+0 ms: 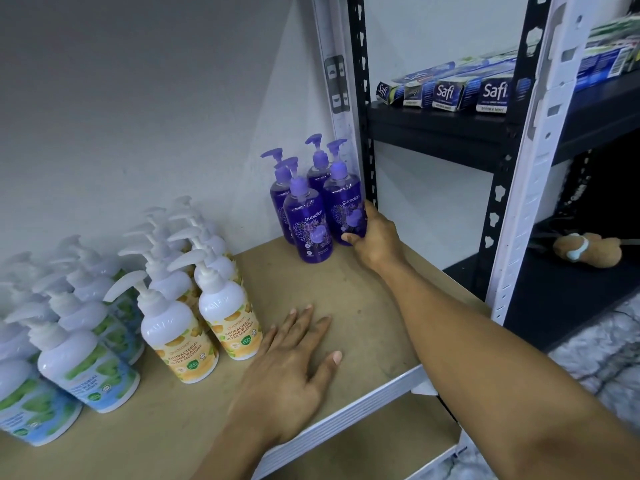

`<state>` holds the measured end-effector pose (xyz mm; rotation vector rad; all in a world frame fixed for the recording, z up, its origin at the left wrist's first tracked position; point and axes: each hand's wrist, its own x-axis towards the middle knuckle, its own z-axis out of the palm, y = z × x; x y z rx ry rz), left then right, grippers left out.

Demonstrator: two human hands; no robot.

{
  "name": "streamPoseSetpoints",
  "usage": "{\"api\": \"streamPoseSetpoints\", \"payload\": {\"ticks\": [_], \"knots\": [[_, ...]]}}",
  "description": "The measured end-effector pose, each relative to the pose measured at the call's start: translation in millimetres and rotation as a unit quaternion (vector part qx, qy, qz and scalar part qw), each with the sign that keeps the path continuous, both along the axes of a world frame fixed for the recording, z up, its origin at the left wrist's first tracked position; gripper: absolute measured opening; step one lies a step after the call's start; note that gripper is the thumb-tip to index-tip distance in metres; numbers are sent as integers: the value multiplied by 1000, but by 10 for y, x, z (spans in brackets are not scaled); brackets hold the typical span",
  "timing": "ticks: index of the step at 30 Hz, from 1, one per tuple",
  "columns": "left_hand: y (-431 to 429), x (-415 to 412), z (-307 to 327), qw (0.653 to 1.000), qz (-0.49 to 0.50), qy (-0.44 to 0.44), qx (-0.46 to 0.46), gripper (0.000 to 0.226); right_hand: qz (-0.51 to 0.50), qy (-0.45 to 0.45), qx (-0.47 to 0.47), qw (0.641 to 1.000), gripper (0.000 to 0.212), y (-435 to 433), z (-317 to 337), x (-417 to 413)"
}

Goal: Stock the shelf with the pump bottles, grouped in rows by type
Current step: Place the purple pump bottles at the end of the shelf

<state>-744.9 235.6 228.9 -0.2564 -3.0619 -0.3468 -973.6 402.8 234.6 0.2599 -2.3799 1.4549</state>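
Several purple pump bottles [308,220] stand in the shelf's far right corner. My right hand [375,237] grips the base of the rightmost purple bottle [344,206], thumb across its front, right beside the shelf post. My left hand [291,368] lies flat, fingers spread, on the brown shelf board [346,289] near its front edge. Rows of white bottles with yellow labels [228,320] run back toward the wall at centre left. White bottles with green and blue labels [86,362] fill the left side.
A black and white slotted upright [363,98] stands right of the purple bottles. The neighbouring black shelf holds Safi toothpaste boxes [446,91]. A brown plush toy [585,249] lies on a lower black shelf. The metal front rail [346,417] edges the board.
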Motion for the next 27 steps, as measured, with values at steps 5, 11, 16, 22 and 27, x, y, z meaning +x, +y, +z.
{"api": "streamPoseSetpoints", "payload": {"ticks": [5, 11, 16, 22, 27], "knots": [[-11, -3, -16, 1000, -2, 0, -2, 67, 0, -13, 17, 1000, 69, 8, 10, -4], [-4, 3, -2, 1000, -1, 0, -5, 66, 3, -25, 23, 999, 68, -6, 32, 9], [-13, 1, -15, 1000, -2, 4, -3, 64, -1, -32, 37, 999, 69, -17, 25, -9], [-25, -22, -21, 1000, -3, 4, 10, 62, -30, -44, 54, 997, 85, -42, -8, 44], [-27, -17, -2, 1000, -5, 2, 17, 62, -34, -29, 159, 986, 72, 51, -32, 384]]}}
